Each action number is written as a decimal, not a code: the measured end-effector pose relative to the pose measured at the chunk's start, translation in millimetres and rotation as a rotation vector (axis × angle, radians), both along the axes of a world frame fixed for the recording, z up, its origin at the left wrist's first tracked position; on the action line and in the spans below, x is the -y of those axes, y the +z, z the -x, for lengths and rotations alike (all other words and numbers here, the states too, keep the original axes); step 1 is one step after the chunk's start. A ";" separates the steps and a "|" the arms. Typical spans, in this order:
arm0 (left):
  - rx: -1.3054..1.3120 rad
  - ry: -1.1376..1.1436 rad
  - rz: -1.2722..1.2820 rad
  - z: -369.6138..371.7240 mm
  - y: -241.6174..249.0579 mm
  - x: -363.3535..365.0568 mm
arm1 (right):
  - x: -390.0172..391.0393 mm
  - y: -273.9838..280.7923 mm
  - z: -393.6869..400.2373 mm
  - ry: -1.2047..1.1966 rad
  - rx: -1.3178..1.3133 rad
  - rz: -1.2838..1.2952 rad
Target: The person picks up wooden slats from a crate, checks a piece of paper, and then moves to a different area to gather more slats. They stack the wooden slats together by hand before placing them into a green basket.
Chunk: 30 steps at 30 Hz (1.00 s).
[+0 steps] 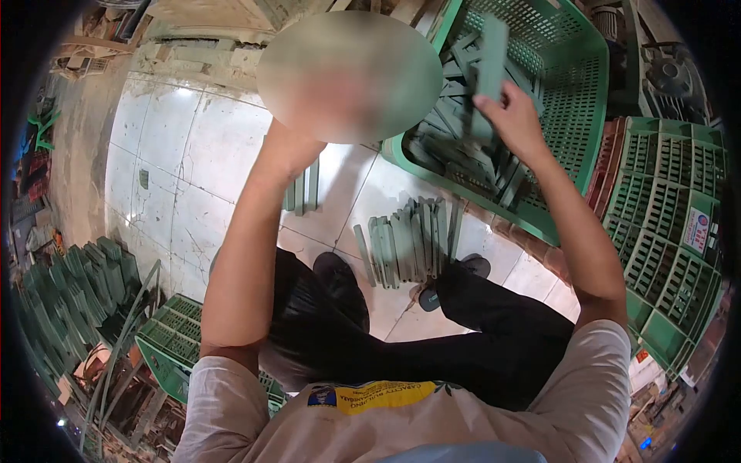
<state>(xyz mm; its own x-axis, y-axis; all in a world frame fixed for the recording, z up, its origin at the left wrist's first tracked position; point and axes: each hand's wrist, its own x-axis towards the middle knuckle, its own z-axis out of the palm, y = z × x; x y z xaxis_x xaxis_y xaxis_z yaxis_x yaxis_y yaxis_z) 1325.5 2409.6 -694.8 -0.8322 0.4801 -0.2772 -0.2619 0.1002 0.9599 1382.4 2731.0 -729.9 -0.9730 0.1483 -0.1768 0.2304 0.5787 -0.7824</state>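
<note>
My right hand (pixel 511 116) is closed on a flat grey-green strip (pixel 492 65), held upright over a large green crate (pixel 571 100). Inside the crate lies a jumble of similar grey-green pieces (pixel 448 123). A blurred oval patch covers my left hand, so its fingers and anything in them are hidden; only the wrist shows below the patch. Just beneath that wrist, a few strips (pixel 311 185) lie on the tiles. Between my feet and the crate, a row of several strips (pixel 409 239) rests side by side on the floor.
Stacked green crates (pixel 664 224) stand at the right. At the lower left are a big pile of grey-green pieces (pixel 77 293) and another green crate (pixel 170 339). White tiled floor (pixel 162 185) spreads across the left and middle, with a small chip (pixel 144 179) on it.
</note>
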 end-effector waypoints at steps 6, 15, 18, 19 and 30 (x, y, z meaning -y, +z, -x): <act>0.280 0.162 -0.687 -9.0 15.9 -32.6 | 69.5 67.5 23.0 0.342 0.086 0.518; 0.394 0.449 -0.488 7.5 -4.5 4.4 | -11.7 -161.9 8.3 0.326 0.160 -0.627; 0.381 0.465 -0.443 4.4 -3.9 7.3 | -19.9 -155.0 15.0 0.383 0.259 -0.570; 0.372 0.483 -0.419 3.7 -2.0 7.5 | -21.6 -146.5 13.6 0.387 0.258 -0.574; 0.340 0.451 -0.331 3.7 -9.0 3.5 | 12.3 -152.9 -18.0 0.552 0.075 -0.180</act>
<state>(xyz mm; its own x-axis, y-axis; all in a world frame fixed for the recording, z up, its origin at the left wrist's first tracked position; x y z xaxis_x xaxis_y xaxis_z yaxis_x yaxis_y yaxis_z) 1321.8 2406.1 -703.9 -0.8638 0.2093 -0.4583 -0.5037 -0.3773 0.7771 1400.3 2718.7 -882.8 -0.9004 -0.3434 -0.2672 -0.0923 0.7508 -0.6540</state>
